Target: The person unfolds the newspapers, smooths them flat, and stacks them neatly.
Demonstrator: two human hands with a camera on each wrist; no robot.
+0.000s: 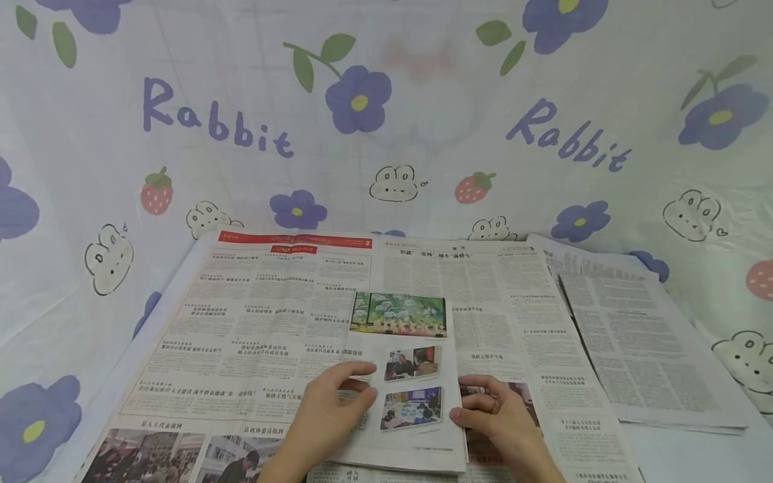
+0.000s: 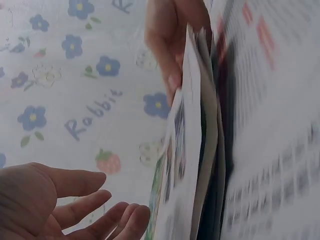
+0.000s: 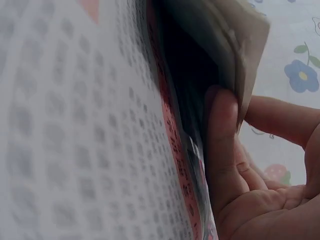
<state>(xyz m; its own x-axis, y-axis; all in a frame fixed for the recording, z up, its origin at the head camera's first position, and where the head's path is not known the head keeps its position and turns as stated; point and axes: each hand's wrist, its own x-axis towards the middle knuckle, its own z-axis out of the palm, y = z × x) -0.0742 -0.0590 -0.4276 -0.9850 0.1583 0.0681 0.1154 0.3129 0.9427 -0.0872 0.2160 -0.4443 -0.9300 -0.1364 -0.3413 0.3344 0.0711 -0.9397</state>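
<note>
A small folded newspaper [image 1: 417, 457] with colour photos lies over a large spread newspaper [image 1: 284, 322] in the head view. My right hand [image 1: 501, 419] pinches its right edge, thumb on top and fingers beneath. In the right wrist view, that hand [image 3: 260, 200] has the thick folded layers [image 3: 252, 55] between thumb and fingertip, with a dark gap under them. Over the left side of the folded newspaper is my left hand [image 1: 323, 412], its fingers loosely bent. The left wrist view shows this hand [image 2: 75, 205] holding nothing, close beside the stacked layers [image 2: 190, 115].
More printed sheets [image 1: 634, 335] lie at the right on a white surface [image 1: 676, 456]. Behind the papers rises a white sheet [image 1: 423, 134] patterned with purple flowers, strawberries and rabbits. The spread newspaper's photos [image 1: 139, 456] show at the front left.
</note>
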